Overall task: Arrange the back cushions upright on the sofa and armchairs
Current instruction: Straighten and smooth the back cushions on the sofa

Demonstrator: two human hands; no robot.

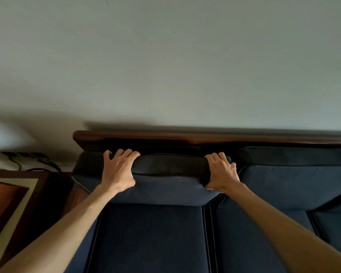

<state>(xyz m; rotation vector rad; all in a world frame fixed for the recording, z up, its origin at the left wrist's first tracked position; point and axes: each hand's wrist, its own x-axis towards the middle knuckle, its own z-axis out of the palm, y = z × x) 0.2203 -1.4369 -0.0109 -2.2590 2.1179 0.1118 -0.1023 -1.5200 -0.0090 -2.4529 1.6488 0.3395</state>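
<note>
A dark blue back cushion (pixel 165 180) stands upright at the left end of the sofa, leaning against the dark wooden back rail (pixel 185 137). My left hand (pixel 118 170) grips its top edge near the left. My right hand (pixel 221 172) grips its top right corner. A second blue back cushion (pixel 293 182) stands upright to the right, touching the first. Blue seat cushions (pixel 150 237) lie below both.
A pale wall (pixel 165 66) rises right behind the sofa. To the left stands a dark wooden side table (pixel 18 196) with a light inlay, and black cables (pixel 34 158) trail behind it. A blurred white shape sits at the far left.
</note>
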